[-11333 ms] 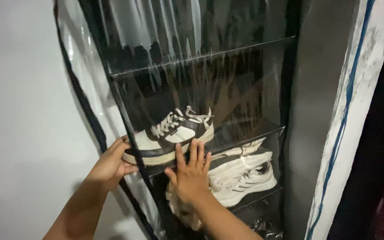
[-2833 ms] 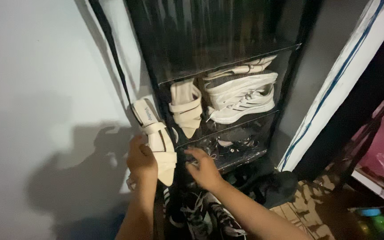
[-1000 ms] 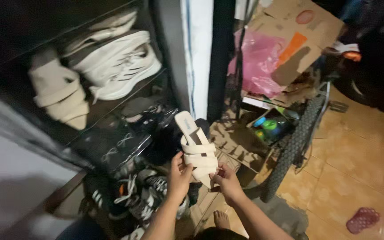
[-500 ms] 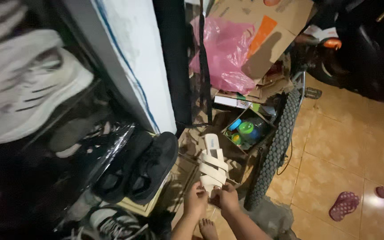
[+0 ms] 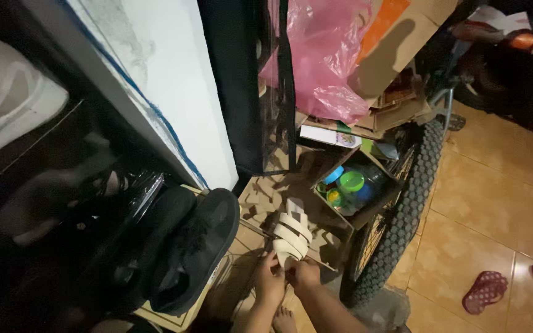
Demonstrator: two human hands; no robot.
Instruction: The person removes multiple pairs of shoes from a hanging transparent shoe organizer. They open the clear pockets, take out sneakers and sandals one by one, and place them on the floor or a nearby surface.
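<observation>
Two hands meet low in the middle of the view, but the sweep starts at the far left, where a pale sneaker (image 5: 7, 120) sits blurred on a dark shelf (image 5: 63, 185). Just right of it a pair of black shoes (image 5: 186, 246) lies on a flat piece of cardboard (image 5: 180, 317), below a white panel with a blue edge (image 5: 155, 92). Next comes the left hand (image 5: 269, 285), fingers closed on the near end of a cream strappy sandal (image 5: 292, 236); the right hand (image 5: 305, 275) is touching it, clamped on the same end. The sandal points away from the person, held low over cardboard scraps, near the floor. Judging by this, the sandal is being carried down from the shelf side toward the floor and is about to be set down or adjusted; the next move calls for a clear spot among the scraps and a steady two-handed lowering. Further right, an open box (image 5: 356, 188) holds small green and blue items, a knobby bicycle tyre (image 5: 402, 216) stands beside it, a pink plastic bag (image 5: 325, 55) hangs beyond, and a red slipper (image 5: 485, 291) lies on the tiles at near right.
</observation>
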